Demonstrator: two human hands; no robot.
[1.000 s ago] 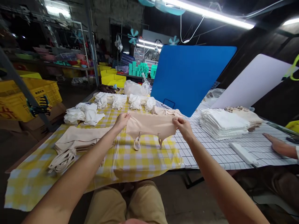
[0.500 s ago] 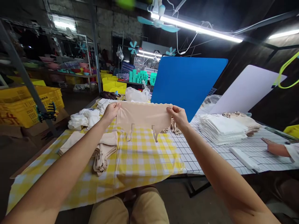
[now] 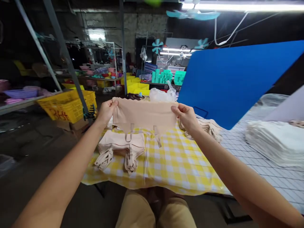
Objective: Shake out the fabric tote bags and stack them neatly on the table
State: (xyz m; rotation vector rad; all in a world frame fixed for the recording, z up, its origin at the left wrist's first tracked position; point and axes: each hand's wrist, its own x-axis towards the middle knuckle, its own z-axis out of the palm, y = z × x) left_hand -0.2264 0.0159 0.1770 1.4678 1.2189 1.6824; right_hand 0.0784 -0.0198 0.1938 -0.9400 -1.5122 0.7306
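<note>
A beige strappy top (image 3: 144, 114) is stretched sideways between my two hands, its wavy edge up and its thin straps hanging down. My left hand (image 3: 106, 112) pinches its upper left corner. The upper right corner is gripped between the thumb and fingers of my right hand (image 3: 187, 115). Below and partly behind the hanging straps, a stack of similar beige tops (image 3: 121, 141) lies on the yellow checked tablecloth (image 3: 173, 164), with bunched straps toward me. Another pile of beige garments (image 3: 209, 128) sits beyond my right wrist, partly hidden by it.
A blue board (image 3: 232, 82) stands tilted at the back right. White folded cloths (image 3: 275, 139) are stacked on the grid-patterned cover (image 3: 235, 142). Behind the top is a white plastic bag (image 3: 161, 94). A yellow crate (image 3: 68, 106) and a metal post (image 3: 68, 60) stand left of the table.
My view has turned left, and the co-worker's hand at the right is out of sight. The stretched top has shifted left over the table, closer to the beige stack. Both hands keep their hold.
</note>
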